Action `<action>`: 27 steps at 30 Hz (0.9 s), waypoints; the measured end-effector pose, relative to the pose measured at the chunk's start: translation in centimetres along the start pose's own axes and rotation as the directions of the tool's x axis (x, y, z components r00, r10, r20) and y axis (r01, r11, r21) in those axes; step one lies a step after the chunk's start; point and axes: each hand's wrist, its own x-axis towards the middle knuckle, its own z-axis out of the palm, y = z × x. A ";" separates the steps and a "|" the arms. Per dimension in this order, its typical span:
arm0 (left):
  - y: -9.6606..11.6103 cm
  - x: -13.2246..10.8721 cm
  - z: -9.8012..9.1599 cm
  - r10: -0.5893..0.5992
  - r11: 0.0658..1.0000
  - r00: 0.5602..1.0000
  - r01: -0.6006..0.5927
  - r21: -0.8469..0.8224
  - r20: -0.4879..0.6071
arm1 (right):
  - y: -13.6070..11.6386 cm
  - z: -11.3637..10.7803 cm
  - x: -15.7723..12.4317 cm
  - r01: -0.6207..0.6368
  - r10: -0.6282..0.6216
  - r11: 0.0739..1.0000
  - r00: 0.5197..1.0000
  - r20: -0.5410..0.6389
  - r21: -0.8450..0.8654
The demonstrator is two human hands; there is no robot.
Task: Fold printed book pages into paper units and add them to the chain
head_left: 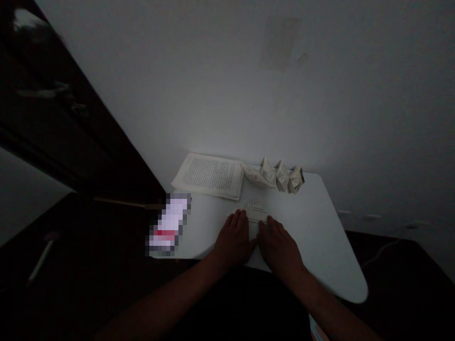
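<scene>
A small piece of folded printed paper (256, 208) lies flat on the white table (320, 232) in front of me. My left hand (236, 237) rests on its left end, fingers stretched forward and lying flat. On the right end, my right hand (279, 244) presses down with its fingers laid out in the same way. Both thumbs point inward, close to each other near the paper's lower edge. The fingers cover parts of the paper's two ends.
A stack of printed pages (211, 175) sits at the back left. Several folded paper shapes (282, 176) stand in a row along the wall (227, 94). A phone (169, 222), blurred out, lies at the left edge. A dark door (71, 104) stands left.
</scene>
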 end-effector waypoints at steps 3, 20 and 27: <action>-0.3 0.1 -0.4 0.002 1.000 1.000 -0.001 -0.021 0.011 | 0.1 0.0 0.4 -0.009 0.009 1.000 1.000 -0.004 -0.023; -1.9 3.5 -1.5 0.085 0.996 0.991 -0.085 -0.009 0.102 | 1.4 -0.3 3.4 0.048 -0.048 0.999 0.998 0.034 0.024; -2.5 4.6 -0.8 0.110 0.994 0.986 -0.111 0.000 0.124 | 1.6 -0.9 4.8 0.110 -0.109 0.994 0.990 0.094 -0.002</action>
